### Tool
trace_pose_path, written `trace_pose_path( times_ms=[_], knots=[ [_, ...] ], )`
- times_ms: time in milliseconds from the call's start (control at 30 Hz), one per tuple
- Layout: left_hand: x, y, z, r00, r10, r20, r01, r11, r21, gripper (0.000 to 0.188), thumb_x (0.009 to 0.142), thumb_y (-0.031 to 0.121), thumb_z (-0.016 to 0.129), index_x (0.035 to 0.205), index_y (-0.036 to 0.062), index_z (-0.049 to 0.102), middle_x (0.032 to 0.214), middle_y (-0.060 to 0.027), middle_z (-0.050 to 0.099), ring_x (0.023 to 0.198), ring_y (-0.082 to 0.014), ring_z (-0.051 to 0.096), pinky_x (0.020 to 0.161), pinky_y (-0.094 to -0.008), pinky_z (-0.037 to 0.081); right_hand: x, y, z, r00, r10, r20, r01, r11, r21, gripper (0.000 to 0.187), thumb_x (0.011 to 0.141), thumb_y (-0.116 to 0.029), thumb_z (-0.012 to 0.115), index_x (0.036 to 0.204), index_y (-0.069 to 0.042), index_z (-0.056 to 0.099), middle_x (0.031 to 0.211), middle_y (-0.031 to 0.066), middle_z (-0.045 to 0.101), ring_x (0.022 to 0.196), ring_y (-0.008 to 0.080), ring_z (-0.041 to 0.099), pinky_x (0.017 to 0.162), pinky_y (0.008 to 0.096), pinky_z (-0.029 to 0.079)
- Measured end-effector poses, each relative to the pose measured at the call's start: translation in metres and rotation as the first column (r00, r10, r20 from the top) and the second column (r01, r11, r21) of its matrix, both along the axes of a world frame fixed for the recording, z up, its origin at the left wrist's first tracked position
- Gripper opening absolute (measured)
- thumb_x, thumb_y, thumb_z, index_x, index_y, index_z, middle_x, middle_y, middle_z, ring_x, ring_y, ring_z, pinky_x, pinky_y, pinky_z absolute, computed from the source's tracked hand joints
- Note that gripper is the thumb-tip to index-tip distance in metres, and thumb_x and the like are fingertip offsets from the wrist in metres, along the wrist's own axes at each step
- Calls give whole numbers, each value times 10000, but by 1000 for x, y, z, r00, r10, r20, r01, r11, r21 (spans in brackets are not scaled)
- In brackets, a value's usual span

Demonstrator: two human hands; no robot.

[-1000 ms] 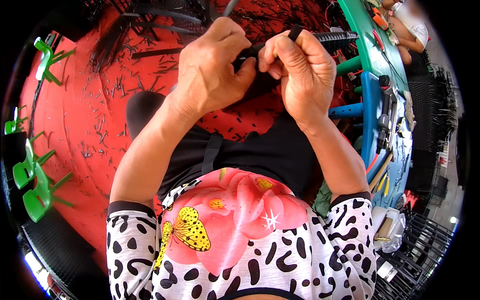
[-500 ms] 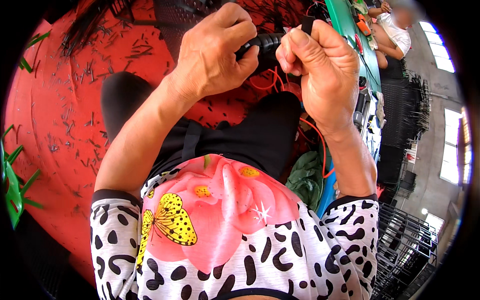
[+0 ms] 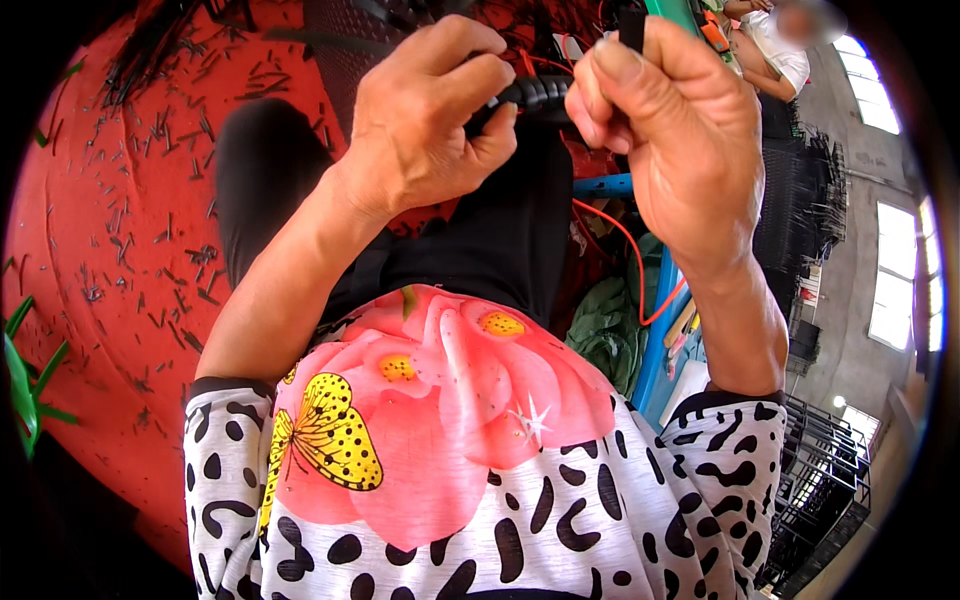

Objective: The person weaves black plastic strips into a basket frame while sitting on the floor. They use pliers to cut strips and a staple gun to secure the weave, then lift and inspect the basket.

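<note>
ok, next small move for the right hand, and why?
I'd probably ease the right hand slightly outward to test tension. It pinches a black strip with the end poking up, while the left hand curls around dark material. A black ribbed bar shows between them. Whether the strip joins it is hidden, so go gently.
</note>
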State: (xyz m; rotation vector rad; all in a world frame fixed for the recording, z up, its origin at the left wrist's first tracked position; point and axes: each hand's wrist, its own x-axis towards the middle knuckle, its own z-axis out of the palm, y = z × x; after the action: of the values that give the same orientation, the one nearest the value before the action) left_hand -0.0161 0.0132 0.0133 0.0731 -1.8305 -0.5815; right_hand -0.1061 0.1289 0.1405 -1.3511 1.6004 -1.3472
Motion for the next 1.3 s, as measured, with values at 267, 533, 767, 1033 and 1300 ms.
trace_pose_path(
  times_ms=[267, 533, 767, 1033, 1300],
  knots=[
    [4, 5, -6, 998, 57, -23, -57, 998, 27, 237, 613, 46, 671, 839, 47, 601, 926, -75, 596, 754, -262, 594, 641, -337, 502, -6, -44, -3, 972, -118, -201, 102, 991, -88, 388, 896, -122, 591, 557, -94, 404, 546, 7, 519, 494, 25, 426, 450, 197, 337],
    [0, 1, -7, 997, 79, -26, -79, 997, 12, 235, 642, 38, 670, 870, 34, 615, 947, -77, 607, 757, -266, 589, 667, -335, 499, -49, -78, -40, 868, -208, -450, 86, 957, -277, 375, 875, -131, 607, 572, -41, 407, 528, -7, 444, 522, 45, 394, 474, 247, 344],
    [1, 8, -3, 994, 99, 49, -102, 993, 62, 242, 682, 0, 648, 924, 5, 639, 1004, -110, 625, 863, -263, 615, 750, -323, 506, -61, -89, -52, 708, -244, -663, 140, 968, -208, 345, 817, -119, 641, 575, 6, 429, 503, 117, 390, 487, 129, 385, 480, 327, 362],
    [-4, 9, 0, 989, 104, 106, -109, 993, 48, 243, 699, -18, 638, 942, -9, 649, 1017, -128, 632, 918, -268, 627, 785, -323, 509, -80, -101, -67, 625, -54, -779, 231, 966, 118, 287, 789, -247, 653, 665, 5, 593, 670, 231, 556, 683, 354, 600, 631, 419, 456],
    [21, -10, 34, 908, -93, 409, 115, 993, -30, 453, 715, -20, 636, 1158, 36, 563, 1140, -148, 564, 985, -326, 591, 814, -348, 497, -92, -118, -85, 506, 121, -854, 173, 956, 238, 247, 784, -290, 631, 702, -60, 670, 772, 200, 638, 789, 353, 631, 704, 431, 497]
  ],
)
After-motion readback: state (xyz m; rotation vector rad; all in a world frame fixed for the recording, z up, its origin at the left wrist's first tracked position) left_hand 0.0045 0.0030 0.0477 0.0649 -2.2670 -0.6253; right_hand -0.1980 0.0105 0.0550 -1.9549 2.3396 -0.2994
